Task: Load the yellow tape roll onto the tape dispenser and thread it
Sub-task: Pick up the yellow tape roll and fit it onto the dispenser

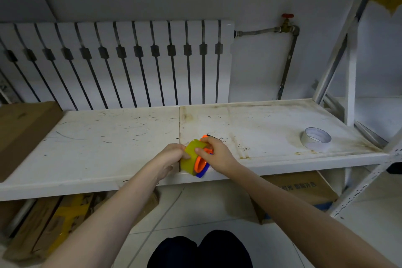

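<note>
The yellow tape roll (190,159) is held just above the front edge of the white shelf (108,137), near its middle. It sits around the orange hub of the tape dispenser (201,164), whose blue frame shows below and whose orange and black front end pokes out behind my fingers. My left hand (168,159) grips the roll from the left. My right hand (214,154) holds the dispenser from the right, with its thumb and fingertips pressed on the top of the roll.
A white tape roll (315,138) lies at the right end of the shelf. A radiator (121,63) stands behind it. A cardboard box (21,130) sits at the left, more boxes (300,189) lie underneath, and a shelf upright (350,85) rises at the right.
</note>
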Action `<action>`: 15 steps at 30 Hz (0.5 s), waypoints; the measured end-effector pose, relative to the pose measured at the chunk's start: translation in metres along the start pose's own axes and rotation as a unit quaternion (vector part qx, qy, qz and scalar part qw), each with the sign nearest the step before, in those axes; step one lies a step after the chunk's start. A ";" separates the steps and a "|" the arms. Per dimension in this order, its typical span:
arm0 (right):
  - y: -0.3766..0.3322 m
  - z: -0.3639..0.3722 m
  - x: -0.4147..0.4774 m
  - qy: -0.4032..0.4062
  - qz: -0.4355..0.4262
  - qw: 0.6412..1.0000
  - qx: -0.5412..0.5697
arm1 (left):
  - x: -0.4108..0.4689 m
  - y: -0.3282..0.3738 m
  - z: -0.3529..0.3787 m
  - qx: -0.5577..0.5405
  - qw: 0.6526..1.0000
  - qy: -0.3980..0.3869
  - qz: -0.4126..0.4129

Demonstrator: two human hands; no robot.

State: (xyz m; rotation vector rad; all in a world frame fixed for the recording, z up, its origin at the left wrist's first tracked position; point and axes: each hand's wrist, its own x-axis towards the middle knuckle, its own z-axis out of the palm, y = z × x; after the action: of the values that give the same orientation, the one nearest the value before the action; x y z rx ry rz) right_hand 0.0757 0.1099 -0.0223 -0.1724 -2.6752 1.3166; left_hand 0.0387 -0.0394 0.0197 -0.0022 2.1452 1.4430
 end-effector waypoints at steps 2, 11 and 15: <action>-0.002 0.003 0.000 0.008 -0.022 0.999 -0.025 | -0.002 0.003 0.002 -0.020 0.999 0.032 -0.011; -0.005 0.004 0.001 -0.016 0.001 0.999 -0.038 | -0.005 0.017 0.018 -0.080 0.994 0.061 -0.032; -0.010 -0.002 0.007 -0.082 0.103 0.991 0.002 | -0.005 0.019 0.023 -0.088 0.994 0.057 -0.027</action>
State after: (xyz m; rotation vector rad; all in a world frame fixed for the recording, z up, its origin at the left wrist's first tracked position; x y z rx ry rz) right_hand 0.0684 0.1062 -0.0127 -0.3620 -2.8559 1.4543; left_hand 0.0474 -0.0135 0.0319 -0.2099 2.0819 1.6305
